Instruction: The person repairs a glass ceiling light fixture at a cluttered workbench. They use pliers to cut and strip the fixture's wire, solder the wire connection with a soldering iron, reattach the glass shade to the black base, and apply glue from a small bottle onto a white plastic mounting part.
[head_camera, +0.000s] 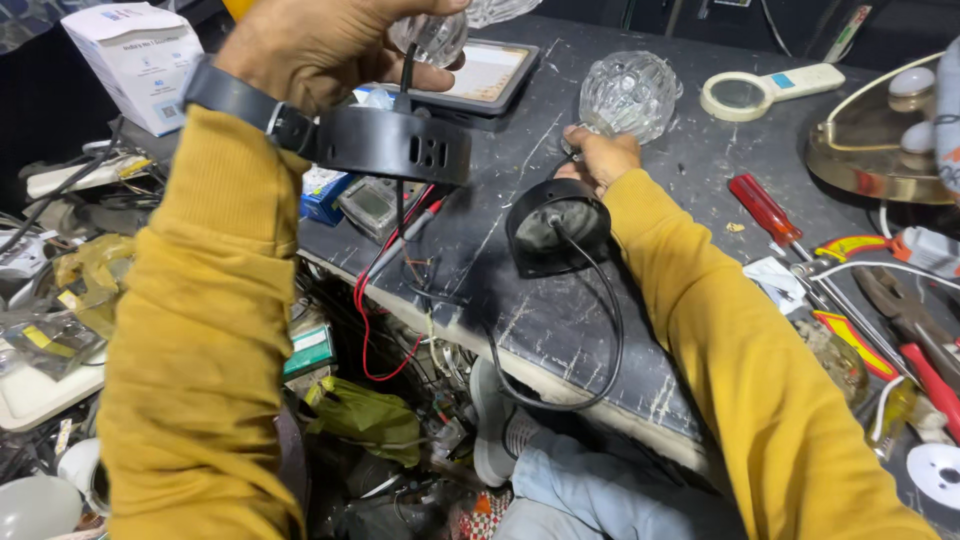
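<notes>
Overhead, the left hand (320, 45) grips a clear ribbed glass globe (432, 38); the right hand (598, 160) clasps another (628, 95) on the bench (690, 170); white box (140, 60) far left.

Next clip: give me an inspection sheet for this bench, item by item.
Surface: dark scratched benchtop.
Job's things: glass globe with black round housing, raised; second globe and black base on the bench.
Clutter: red screwdriver, magnifier, pliers, white box, brass fixture.
Grippers: left hand grips the raised globe; right hand holds the second globe's base.
Cables: black cord looping off the edge; red leads hanging.
Surroundings: heaped parts and bulbs below left.
</notes>
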